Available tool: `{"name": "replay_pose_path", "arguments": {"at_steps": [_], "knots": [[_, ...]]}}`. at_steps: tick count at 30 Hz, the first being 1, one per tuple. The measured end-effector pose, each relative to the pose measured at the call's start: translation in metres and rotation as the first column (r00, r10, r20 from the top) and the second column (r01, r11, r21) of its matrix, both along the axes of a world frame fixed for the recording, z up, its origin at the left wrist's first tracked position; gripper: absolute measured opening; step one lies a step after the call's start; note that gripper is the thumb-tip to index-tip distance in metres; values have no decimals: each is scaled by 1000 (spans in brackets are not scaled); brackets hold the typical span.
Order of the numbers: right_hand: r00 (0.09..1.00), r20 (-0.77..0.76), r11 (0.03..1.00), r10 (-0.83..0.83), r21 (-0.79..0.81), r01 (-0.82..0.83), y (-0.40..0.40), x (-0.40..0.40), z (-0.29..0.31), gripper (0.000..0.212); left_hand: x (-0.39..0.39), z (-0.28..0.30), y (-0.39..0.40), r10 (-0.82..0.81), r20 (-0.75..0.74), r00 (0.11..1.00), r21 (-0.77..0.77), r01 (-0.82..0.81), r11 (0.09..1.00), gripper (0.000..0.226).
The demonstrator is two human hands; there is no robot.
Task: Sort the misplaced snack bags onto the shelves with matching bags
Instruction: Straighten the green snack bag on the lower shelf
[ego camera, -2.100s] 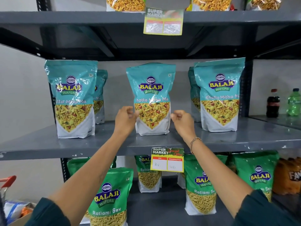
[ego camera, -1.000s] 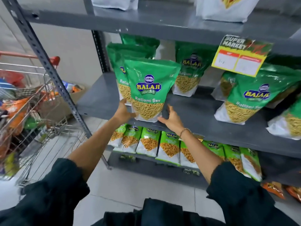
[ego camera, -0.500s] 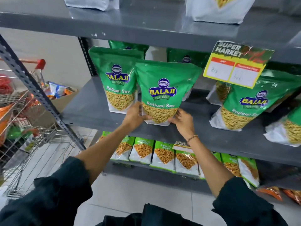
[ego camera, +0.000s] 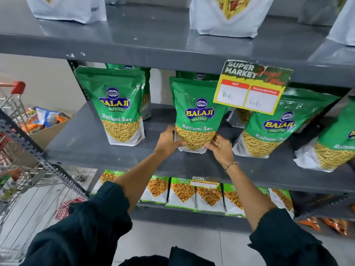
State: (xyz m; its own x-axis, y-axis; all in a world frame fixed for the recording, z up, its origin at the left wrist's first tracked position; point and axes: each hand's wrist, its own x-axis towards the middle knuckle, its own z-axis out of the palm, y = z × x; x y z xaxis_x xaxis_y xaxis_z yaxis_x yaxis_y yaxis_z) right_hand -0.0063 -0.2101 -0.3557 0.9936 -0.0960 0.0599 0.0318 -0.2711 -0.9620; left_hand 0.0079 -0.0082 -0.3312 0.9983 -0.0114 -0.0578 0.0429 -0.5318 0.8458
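Both hands steady a green Ratlami Sev bag [ego camera: 196, 120] on the grey middle shelf [ego camera: 96, 148].
The left hand [ego camera: 168, 143] and right hand [ego camera: 220, 148] clasp its lower corners; the bag stands upright mid-shelf, back from the front edge, between matching bags.

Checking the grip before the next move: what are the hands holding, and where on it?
Both hands hold one green Ratlami Sev bag by its bottom corners: left hand at one, right hand at the other, base on the shelf.
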Motion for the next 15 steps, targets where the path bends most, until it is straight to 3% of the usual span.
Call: {"name": "replay_pose_path", "arguments": {"at_steps": [10,15], "knots": [[1000,-22,1000,-11,-12,11,5,-4,-1,45,-8,-1,0,-15,18,1000,13,15,1000,62],[999,-47,993,14,-117,-19,1,-6,2,47,-9,2,-2,-77,-9,997,62,77,995,65]]}}
